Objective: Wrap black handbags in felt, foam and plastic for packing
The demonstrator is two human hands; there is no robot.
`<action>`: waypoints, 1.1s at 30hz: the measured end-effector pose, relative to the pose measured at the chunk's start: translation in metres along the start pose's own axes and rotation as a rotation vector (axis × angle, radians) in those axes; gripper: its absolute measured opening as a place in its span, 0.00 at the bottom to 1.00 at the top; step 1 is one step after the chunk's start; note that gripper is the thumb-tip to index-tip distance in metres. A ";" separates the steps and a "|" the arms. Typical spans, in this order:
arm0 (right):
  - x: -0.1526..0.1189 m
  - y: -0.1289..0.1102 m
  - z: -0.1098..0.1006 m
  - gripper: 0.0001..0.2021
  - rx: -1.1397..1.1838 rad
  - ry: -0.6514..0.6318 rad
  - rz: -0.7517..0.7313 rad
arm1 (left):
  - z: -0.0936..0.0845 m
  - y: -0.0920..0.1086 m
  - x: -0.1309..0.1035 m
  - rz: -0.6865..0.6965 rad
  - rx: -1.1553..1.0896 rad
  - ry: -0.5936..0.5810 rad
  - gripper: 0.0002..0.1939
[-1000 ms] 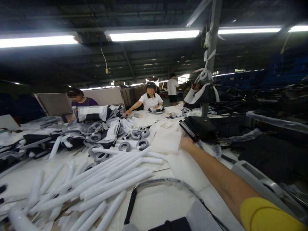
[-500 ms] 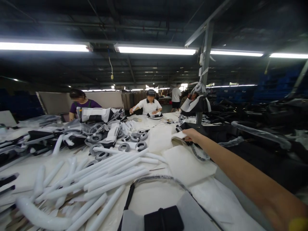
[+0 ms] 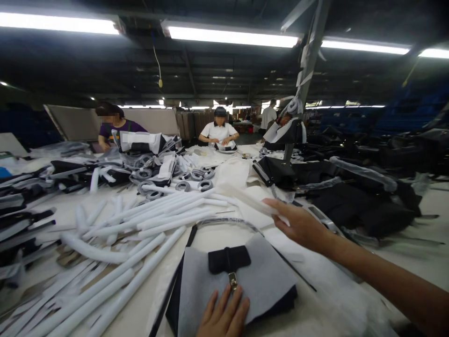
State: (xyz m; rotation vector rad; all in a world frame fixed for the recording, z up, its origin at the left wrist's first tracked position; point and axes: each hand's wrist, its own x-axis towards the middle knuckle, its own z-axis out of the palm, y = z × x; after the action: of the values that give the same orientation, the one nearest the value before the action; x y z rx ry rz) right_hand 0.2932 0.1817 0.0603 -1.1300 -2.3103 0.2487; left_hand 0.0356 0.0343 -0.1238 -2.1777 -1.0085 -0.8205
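A black handbag (image 3: 286, 303) lies in front of me, its face covered by a pale grey sheet (image 3: 266, 276). A black flap (image 3: 229, 259) with a gold-coloured clasp (image 3: 232, 280) shows on top of that sheet. My left hand (image 3: 224, 314) rests flat on the bag just below the clasp, fingers spread. To the right and above the bag, my right hand (image 3: 298, 223) pinches a thin white sheet (image 3: 250, 199), slightly blurred. The bag's plastic-wrapped handle (image 3: 224, 220) arches away from me.
White tubes (image 3: 150, 213) lie heaped on the left. Behind them are grey rings (image 3: 182, 186) and wrapped black pieces. More white sheets (image 3: 233, 175) lie beyond my right hand. Black bags (image 3: 372, 206) are piled at right by a metal post (image 3: 308, 70). Co-workers (image 3: 219, 128) sit across the table.
My right hand has drawn back from the white stack towards me, carrying a white sheet. My left hand has come into view on the bag. The view has tilted down.
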 end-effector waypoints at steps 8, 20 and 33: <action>-0.079 -0.036 0.107 0.25 -0.310 -0.290 -0.486 | -0.005 0.021 -0.008 -0.251 -0.175 -0.096 0.22; -0.107 -0.029 0.132 0.28 -0.400 -0.226 -0.472 | -0.022 0.005 -0.006 -0.074 -0.267 0.043 0.17; -0.117 -0.033 0.132 0.18 -0.353 0.051 -0.486 | -0.037 -0.006 0.035 -0.009 -0.004 -0.315 0.27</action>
State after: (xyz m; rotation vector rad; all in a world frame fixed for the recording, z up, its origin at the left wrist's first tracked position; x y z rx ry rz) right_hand 0.2559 0.0797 -0.0824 -0.6755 -2.5553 -0.3777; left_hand 0.0386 0.0264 -0.0729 -2.3553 -1.1670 -0.4901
